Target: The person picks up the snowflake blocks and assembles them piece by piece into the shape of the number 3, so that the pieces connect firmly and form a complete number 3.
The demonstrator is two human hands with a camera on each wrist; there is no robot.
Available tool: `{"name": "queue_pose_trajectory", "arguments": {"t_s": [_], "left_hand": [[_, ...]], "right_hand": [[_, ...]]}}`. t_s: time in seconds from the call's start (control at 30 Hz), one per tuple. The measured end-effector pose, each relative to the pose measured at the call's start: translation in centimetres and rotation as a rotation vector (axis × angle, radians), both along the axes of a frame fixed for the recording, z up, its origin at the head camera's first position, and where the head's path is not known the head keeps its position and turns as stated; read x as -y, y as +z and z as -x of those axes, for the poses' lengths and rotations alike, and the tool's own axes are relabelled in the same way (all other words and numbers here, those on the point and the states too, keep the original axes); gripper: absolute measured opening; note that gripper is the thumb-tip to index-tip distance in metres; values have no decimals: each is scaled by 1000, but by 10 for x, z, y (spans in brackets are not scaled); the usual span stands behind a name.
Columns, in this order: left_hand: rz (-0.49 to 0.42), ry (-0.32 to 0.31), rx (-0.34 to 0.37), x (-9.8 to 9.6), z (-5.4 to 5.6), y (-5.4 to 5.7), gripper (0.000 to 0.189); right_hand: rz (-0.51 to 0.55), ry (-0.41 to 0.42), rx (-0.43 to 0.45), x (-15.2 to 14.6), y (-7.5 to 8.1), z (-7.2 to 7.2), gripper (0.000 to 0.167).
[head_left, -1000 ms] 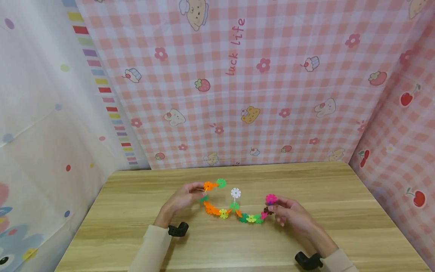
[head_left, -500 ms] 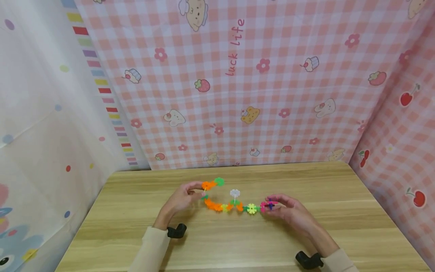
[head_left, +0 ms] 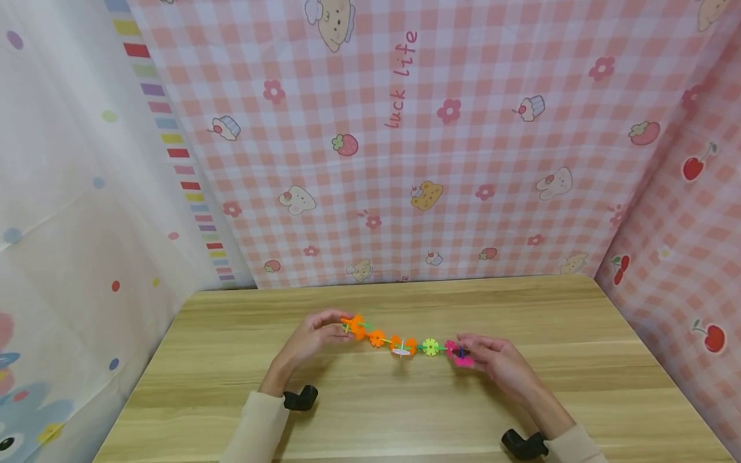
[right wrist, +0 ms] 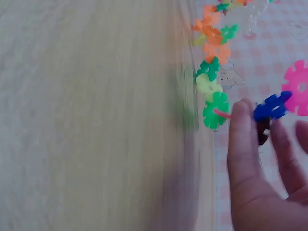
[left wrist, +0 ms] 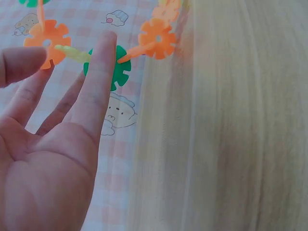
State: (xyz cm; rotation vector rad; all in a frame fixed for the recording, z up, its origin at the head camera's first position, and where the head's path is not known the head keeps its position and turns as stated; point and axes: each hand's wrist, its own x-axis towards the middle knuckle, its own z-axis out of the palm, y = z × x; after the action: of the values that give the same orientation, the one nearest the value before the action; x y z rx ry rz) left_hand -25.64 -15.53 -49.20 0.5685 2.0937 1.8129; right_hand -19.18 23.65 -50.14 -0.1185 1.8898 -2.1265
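A chain of snowflake discs (head_left: 430, 347) stretches between both hands above the table, its colours orange, green, yellow, pink, blue and more. Around its orange end the left hand (head_left: 313, 334) holds on with thumb and fingers. In the left wrist view, a finger covers part of a dark green disc (left wrist: 121, 72), and the thumb is by an orange disc (left wrist: 48, 41). The right hand (head_left: 498, 361) pinches the other end, near a blue disc (right wrist: 272, 107) and a pink disc (right wrist: 298, 89). From the chain's middle a white disc (head_left: 401, 352) points toward the front.
The wooden table (head_left: 370, 411) lies under both hands. Behind it hangs a pink checked cloth (head_left: 370, 161), with another patterned cloth (head_left: 689, 257) at the right and a white dotted one (head_left: 116, 225) at the left. Black wrist cameras (head_left: 300, 399) sit on the wrists.
The chain has rolled over between the hands. Its white disc swung from upright to tilted down in front, the green and pink ends turned too, and the sagging middle rose into a straighter line.
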Motion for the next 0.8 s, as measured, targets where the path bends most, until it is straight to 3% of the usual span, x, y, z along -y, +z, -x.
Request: {"name": "queue_pose_trajectory", "arguments": {"t_s": [0.17, 0.37, 0.6, 0.8], "left_hand": [[-37, 28, 38, -3, -2, -3, 35], [-64, 59, 97, 0, -4, -9, 37], [-65, 113, 183, 2, -6, -16, 40], [-59, 104, 247, 3, -7, -21, 48]], "right_hand": [[-139, -35, 10, 6, -2, -2, 52], [-139, -42, 45, 12, -3, -3, 73], [-70, 45, 75, 14, -5, -5, 75], [-87, 115, 115, 15, -5, -8, 70]]}}
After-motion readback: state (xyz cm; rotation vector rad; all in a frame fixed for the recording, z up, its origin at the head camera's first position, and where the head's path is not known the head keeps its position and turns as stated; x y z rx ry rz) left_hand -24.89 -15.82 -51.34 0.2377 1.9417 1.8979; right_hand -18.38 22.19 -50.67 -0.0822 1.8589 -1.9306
